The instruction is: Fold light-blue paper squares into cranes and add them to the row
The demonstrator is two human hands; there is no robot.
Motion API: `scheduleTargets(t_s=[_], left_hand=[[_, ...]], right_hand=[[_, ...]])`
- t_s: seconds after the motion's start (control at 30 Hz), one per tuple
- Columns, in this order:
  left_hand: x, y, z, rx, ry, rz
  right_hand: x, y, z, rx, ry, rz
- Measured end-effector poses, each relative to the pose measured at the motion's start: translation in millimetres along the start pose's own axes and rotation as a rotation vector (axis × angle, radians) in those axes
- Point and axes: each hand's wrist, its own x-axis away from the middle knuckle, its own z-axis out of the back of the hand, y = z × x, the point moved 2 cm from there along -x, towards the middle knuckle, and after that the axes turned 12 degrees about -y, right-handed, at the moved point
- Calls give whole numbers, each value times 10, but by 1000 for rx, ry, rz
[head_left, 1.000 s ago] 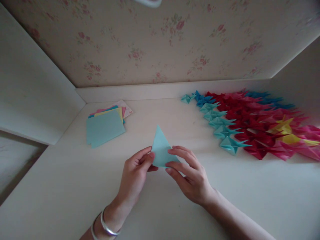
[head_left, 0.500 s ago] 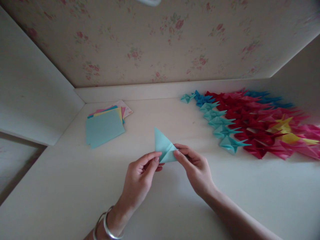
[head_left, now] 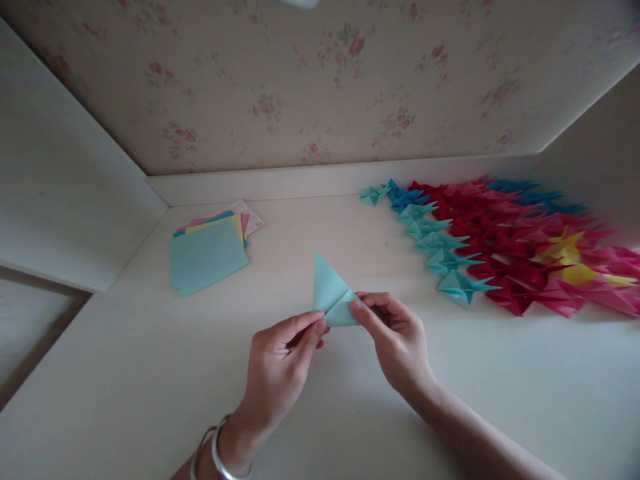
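While a loose stack of coloured sheets lies on the desk at left, the left hand pinches the folded aqua paper's lower corner, the right hand's fingers clamp its right side, and folded paper stars crowd the desk at right.

A stack of coloured paper lies on the left of the white table — light teal on top, with yellow, blue and pink edges fanned out behind. A pale printed sheet pokes out at its back right corner. On the right, folded paper pieces sit crowded together: red and pink ones, some yellow, blue at the back, and a slanting row of teal along the near left side. Behind runs a white ledge, with floral wallpaper above. A white panel stands at the left.
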Motion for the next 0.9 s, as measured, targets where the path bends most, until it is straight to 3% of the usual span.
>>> scheduleTargets(t_s=[0.2,0.4,0.67,0.9], left_hand=[[-45,-16,-16,241,1,135],[-108,-50,-29,373,-93,234],[-101,-41,-12,238,-125,182],[-110,-79,-20,297,-102,207]], right_hand=[[-1,-8,-12,-54,45,6],[3,11,0,-21,48,-6],[-41,-15,9,81,-130,-152],[-61,-20,27,158,-151,-208]])
